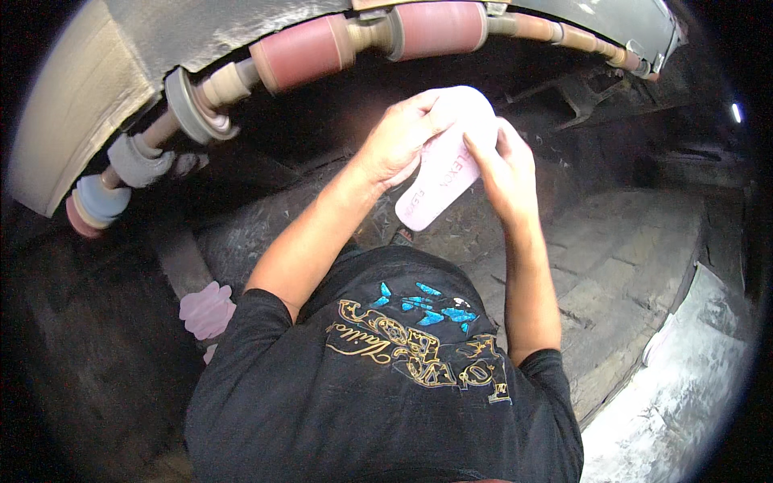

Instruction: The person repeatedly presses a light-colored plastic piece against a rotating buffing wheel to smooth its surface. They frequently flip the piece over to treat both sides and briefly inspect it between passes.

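Note:
Between both hands I hold a pale pink shoe insole [441, 187], its wide end up near the machine and its narrow end pointing down toward me. Dark printing marks its face. My left hand [403, 137] is closed on its left edge, thumb on top. On the opposite edge, my right hand [507, 165] grips with the thumb on the face and the fingers curled, partly hidden. A red sanding drum [439, 30] is just beyond the insole, apart from it, and a second red drum [303, 52] sits to its left.
A long shaft with grey and tan wheels [193, 105] curves across the top under a dusty machine housing [88, 88]. A stack of pink insoles [207, 310] lies at lower left. Whitish dusty sheeting [684, 362] is at right, beside a dark tiled floor [612, 258].

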`<state>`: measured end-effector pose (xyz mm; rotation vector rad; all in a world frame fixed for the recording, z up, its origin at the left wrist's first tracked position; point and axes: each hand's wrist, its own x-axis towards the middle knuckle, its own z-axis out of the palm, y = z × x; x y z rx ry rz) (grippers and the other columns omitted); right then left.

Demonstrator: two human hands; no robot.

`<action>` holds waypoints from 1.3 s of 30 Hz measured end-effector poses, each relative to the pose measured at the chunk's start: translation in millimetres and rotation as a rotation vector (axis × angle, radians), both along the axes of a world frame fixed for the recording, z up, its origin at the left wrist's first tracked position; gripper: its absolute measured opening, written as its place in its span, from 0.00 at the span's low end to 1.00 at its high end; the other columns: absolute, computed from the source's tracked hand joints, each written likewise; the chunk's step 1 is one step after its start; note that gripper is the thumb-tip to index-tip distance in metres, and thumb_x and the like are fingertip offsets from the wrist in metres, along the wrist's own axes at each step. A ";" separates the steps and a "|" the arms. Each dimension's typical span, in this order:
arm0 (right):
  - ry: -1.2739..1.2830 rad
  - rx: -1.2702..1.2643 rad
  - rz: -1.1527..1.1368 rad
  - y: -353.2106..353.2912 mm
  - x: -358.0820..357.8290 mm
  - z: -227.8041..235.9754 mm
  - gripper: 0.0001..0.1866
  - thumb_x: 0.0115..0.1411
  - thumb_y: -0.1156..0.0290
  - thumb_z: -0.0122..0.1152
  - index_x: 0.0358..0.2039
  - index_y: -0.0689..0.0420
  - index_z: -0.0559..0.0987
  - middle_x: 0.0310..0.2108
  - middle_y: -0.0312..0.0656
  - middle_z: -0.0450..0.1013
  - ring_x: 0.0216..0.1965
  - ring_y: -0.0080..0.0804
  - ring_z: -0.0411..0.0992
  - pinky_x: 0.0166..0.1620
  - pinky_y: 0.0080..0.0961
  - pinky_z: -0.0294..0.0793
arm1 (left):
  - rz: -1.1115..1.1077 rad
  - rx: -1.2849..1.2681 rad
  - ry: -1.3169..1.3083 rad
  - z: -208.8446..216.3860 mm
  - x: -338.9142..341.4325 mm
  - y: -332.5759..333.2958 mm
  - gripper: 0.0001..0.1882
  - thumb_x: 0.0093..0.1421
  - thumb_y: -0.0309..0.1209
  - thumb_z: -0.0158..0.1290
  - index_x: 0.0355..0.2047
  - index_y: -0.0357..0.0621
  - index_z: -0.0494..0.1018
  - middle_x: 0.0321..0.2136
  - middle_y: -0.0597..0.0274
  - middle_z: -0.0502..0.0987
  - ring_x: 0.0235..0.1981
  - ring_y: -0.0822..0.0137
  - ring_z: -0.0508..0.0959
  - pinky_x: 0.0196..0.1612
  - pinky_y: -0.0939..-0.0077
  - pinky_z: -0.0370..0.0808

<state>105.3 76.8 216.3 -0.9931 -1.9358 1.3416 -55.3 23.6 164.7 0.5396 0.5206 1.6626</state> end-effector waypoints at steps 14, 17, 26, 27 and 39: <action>-0.034 0.160 0.052 17.3 -76.0 1.5 0.15 0.61 0.62 0.63 0.37 0.64 0.81 0.29 0.40 0.80 0.31 0.22 0.75 0.38 0.24 0.74 | -0.026 -0.311 -0.248 -105.6 -42.3 -117.7 0.25 0.62 0.27 0.57 0.59 0.40 0.66 0.46 0.57 0.78 0.40 0.65 0.81 0.41 0.69 0.82; 0.008 0.113 0.044 8.7 -71.1 4.8 0.15 0.62 0.63 0.63 0.39 0.64 0.81 0.32 0.41 0.81 0.34 0.23 0.76 0.41 0.25 0.74 | 0.095 -0.208 -0.270 -115.6 -65.2 -98.0 0.22 0.64 0.29 0.56 0.58 0.39 0.68 0.48 0.57 0.78 0.44 0.67 0.81 0.43 0.70 0.82; 0.086 0.159 -0.007 -8.5 -55.0 25.6 0.13 0.62 0.68 0.63 0.42 0.65 0.82 0.36 0.42 0.81 0.39 0.23 0.77 0.46 0.24 0.75 | 0.237 -0.031 -0.536 -88.1 -107.0 2.5 0.21 0.61 0.24 0.53 0.55 0.34 0.70 0.55 0.49 0.74 0.59 0.53 0.72 0.65 0.56 0.68; 0.092 0.158 -0.012 -10.7 -50.5 29.1 0.12 0.62 0.69 0.63 0.42 0.65 0.82 0.37 0.41 0.81 0.39 0.23 0.77 0.46 0.24 0.75 | 0.263 -0.056 -0.471 -82.8 -108.0 10.3 0.21 0.61 0.24 0.54 0.55 0.35 0.70 0.55 0.51 0.74 0.59 0.54 0.72 0.65 0.55 0.68; -0.029 0.302 -0.123 -38.5 43.3 64.8 0.10 0.61 0.74 0.63 0.41 0.66 0.80 0.33 0.37 0.78 0.35 0.21 0.73 0.40 0.20 0.73 | -0.132 0.061 -0.350 -30.2 -55.0 29.7 0.19 0.65 0.24 0.51 0.56 0.36 0.68 0.52 0.53 0.77 0.55 0.59 0.76 0.60 0.60 0.73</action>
